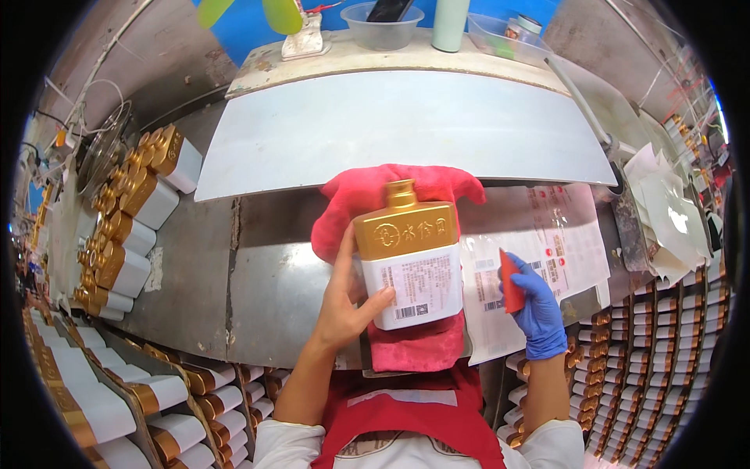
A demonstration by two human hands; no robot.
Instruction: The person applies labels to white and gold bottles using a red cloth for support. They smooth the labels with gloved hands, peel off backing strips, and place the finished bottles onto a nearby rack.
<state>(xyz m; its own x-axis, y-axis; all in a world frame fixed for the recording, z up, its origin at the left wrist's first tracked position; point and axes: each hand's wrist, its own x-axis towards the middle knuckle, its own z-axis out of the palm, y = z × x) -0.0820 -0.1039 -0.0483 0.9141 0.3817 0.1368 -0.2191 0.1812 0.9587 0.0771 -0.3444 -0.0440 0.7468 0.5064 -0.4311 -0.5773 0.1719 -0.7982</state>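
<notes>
My bare left hand [349, 301] grips a white flat bottle [414, 285] with a gold embossed shoulder and neck, its thumb across the lower left front. A printed label with small codes covers the white face. Behind and under the bottle lies a pink-red cloth [418, 344]. In a blue glove, my right hand [539, 309] is closed on a flat red scraper-like piece [512, 281], its pointed end upward. That hand is just over a sheet of printed labels [539, 242], apart from the bottle.
Several gold-and-white bottles [129, 266] lie at the left of the metal table [273, 289]. Racks of more bottles [648, 367] flank me on both sides. A white panel [398, 125] crosses the far side, with a plastic bowl [380, 35] and a pale green cylinder [450, 23] behind it.
</notes>
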